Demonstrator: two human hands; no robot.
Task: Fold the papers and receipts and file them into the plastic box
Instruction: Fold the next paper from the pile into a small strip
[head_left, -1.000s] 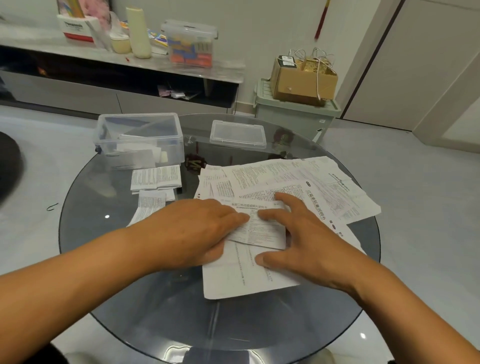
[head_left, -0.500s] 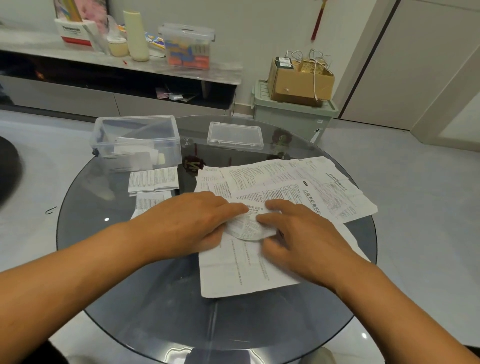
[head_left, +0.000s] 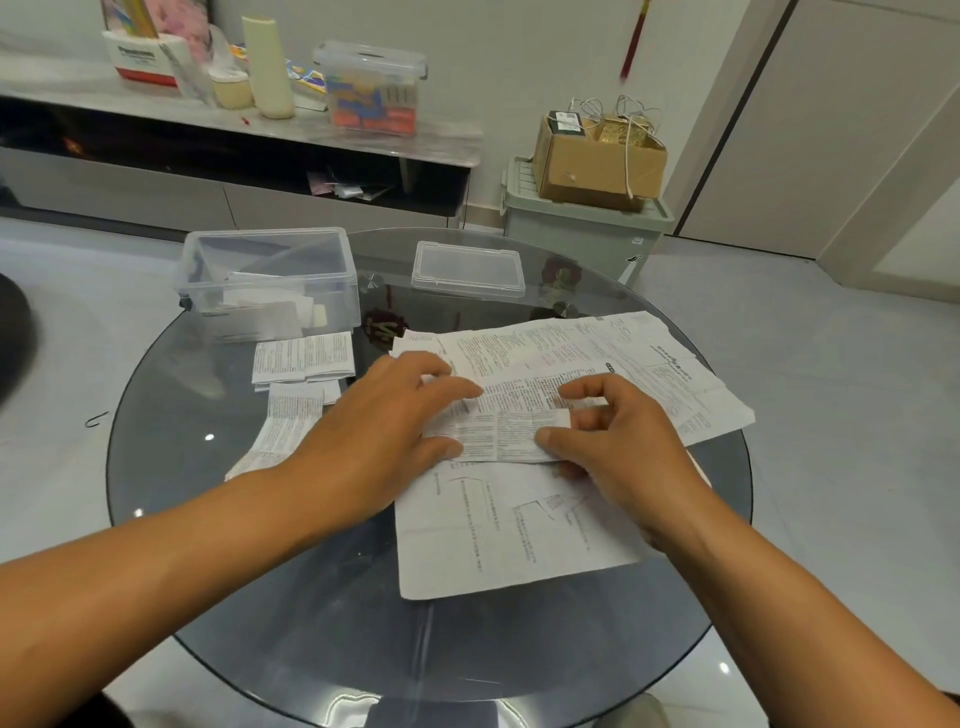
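Scanning from the left edge, the plastic box (head_left: 270, 280) sits open in the upper left of the frame, on the glass table (head_left: 311, 597), with a few folded slips already showing through its clear wall. Just below it lie two folded receipts (head_left: 304, 358) and a long strip (head_left: 283, 431) running down towards the lower left. Its lid (head_left: 467, 269) rests apart at upper centre.

Now to centre frame: the left hand (head_left: 384, 431) lies flat over the left end of the folded paper (head_left: 506, 434), fingers fairly straight and pressing it down. The paper is a narrow band whose long axis runs left to right across the frame, lying on top of the loose sheets (head_left: 623, 364) spread to the centre and right. At its right end the right hand (head_left: 618, 441) has thumb and curled fingers pinching the edge.

So here's the crux: the box lies up and to the left of this band, well apart from it, and the left hand is the nearer one. My read is that one more fold across the long axis comes first, then a carry up-left.
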